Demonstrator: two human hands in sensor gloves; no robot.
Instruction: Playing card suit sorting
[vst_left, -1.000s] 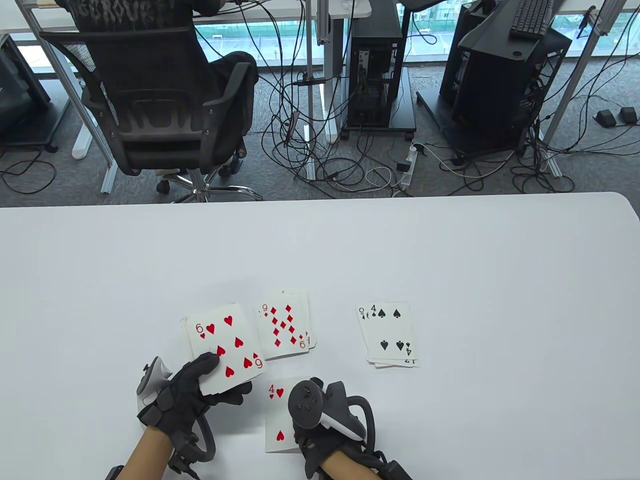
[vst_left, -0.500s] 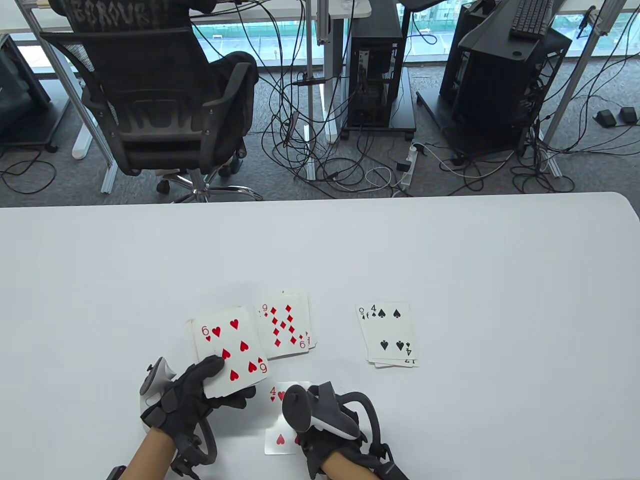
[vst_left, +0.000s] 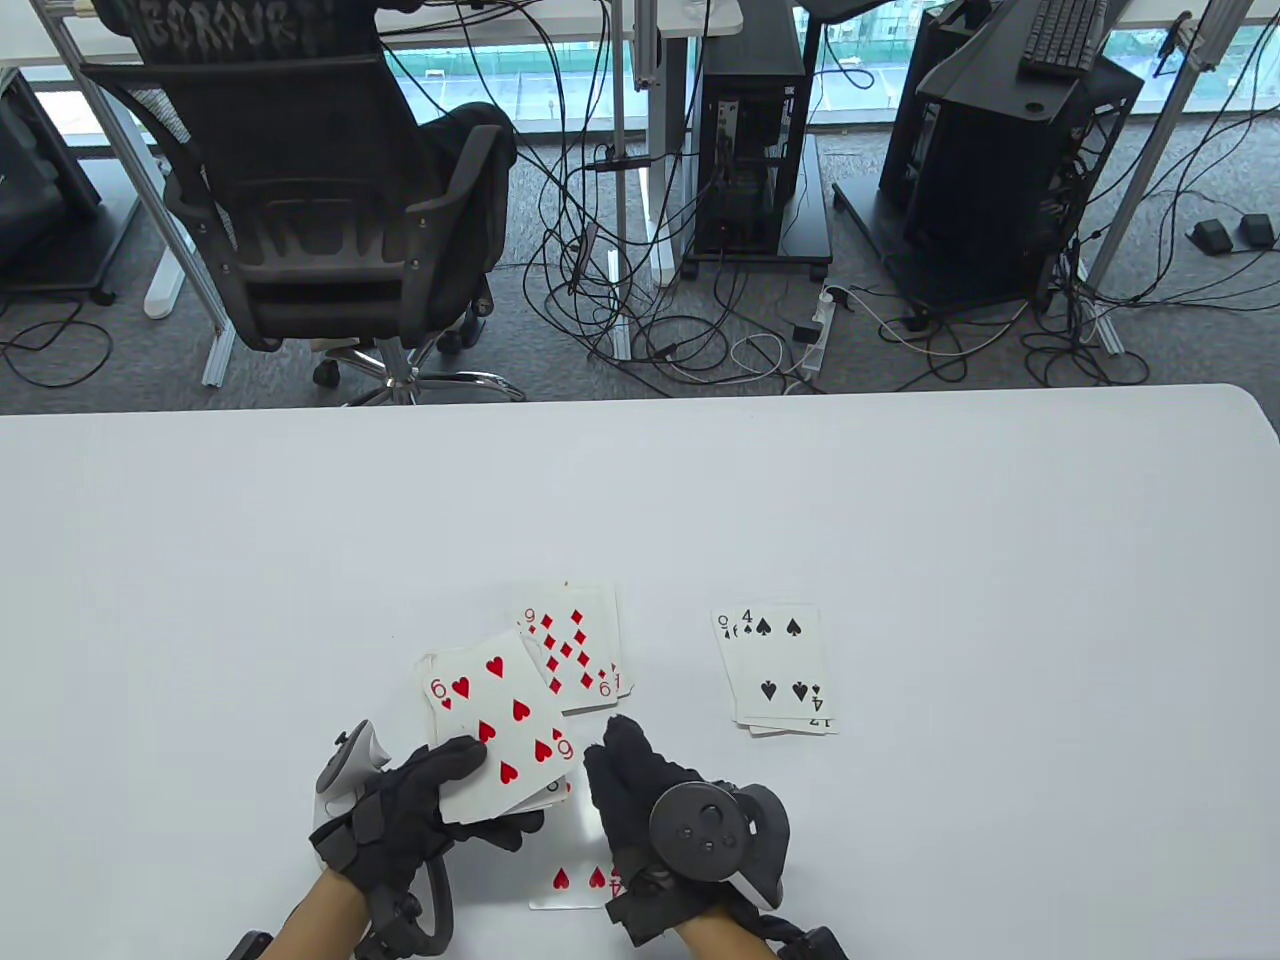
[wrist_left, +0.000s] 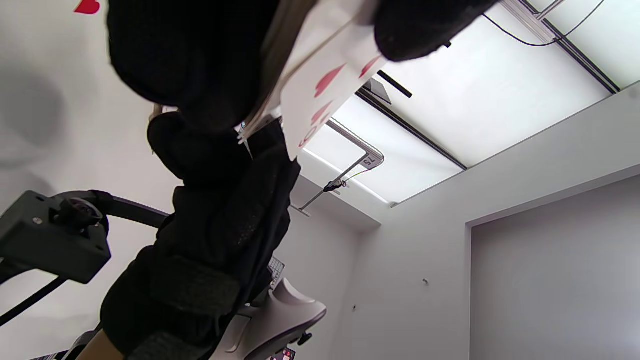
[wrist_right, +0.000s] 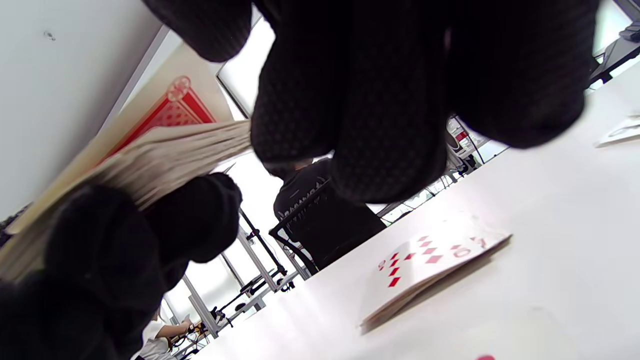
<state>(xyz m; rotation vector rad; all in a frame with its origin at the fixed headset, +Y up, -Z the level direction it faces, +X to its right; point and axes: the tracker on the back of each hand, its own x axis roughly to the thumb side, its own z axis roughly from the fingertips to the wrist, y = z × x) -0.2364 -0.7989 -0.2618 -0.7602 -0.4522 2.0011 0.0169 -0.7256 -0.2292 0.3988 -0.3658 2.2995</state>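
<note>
**Card Sorting: Deck Held in Left Hand, Right Hand Beside It**

1. Left hand (vst_left: 420, 815): enters at the lower centre-left of the table view. Thumb lies across the face of the deck (vst_left: 505, 735); the remaining fingers curl beneath it. The hand clamps the deck clear of the table. Top card: six of hearts, face up. The left wrist view confirms a thumb on top and fingers under the stack (wrist_left: 320, 85).

2. Right hand (vst_left: 655, 800): enters at the lower centre of the table view, just right of the deck. Fingers extend together toward the deck's right edge. Whether they touch it cannot be told in the table view. In the right wrist view the fingertips (wrist_right: 350, 100) sit at the edge of the stack. No card is seen gripped.

3. Four of hearts (vst_left: 575, 880): flat and face up on the table (vst_left: 900, 500), below the deck, partly covered by both hands.

4. Diamonds pile (vst_left: 575, 650): centre of the table view, nine of diamonds on top, its lower left corner overlapped by the held deck.

5. Spades pile (vst_left: 780, 665): right of the diamonds pile, well apart, four of spades on top.
</note>
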